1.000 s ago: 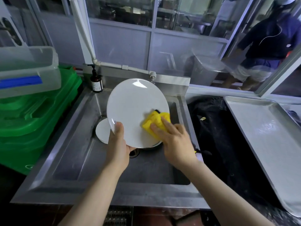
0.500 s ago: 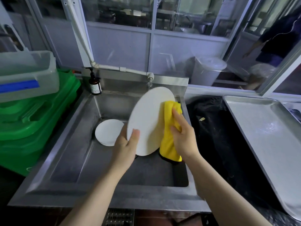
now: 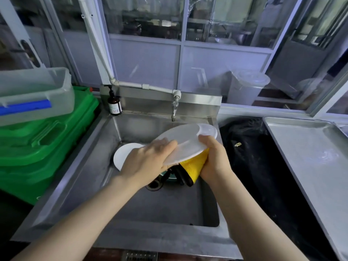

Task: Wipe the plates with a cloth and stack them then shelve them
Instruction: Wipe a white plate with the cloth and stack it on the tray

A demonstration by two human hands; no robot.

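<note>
Person is holding a white plate [image 3: 188, 142] tilted over the back-right part of the sink [image 3: 105, 162], just under the tap [image 3: 174, 108]. Left hand [image 3: 148, 162] is gripping the plate's near-left edge, fingers lying over the upper face and curling at the rim. Right hand [image 3: 214, 159] is clamping the yellow cloth [image 3: 195, 164] against the plate's underside, thumb hooked over the right rim. So both hands are closed on something, neither is free.

Second plate [image 3: 125, 154] is lying flat on the sink floor toward the back-left, partly hidden behind the left hand, by the drain [image 3: 154, 184]. Looks not yet wiped, but I can't tell for sure.

Risks as I'm judging them:
- Plate is being held only at two rim points while tilted. If it's wet, the left-hand grip could be slipping, and it would be dropping onto the plate below and chipping both.
- Far rim is sitting close to the tap, so a wider wiping stroke could be knocking it.
- Cloth's loose tail is hanging down toward the drain, so it could be picking up dirt.

Versus half a second ago: plate is going from near-upright with its face toward the camera to lying much flatter. Cloth is moving from the right edge to underneath. Left hand is shifting from the bottom edge up over the face. Lower plate is sitting unchanged.
</note>
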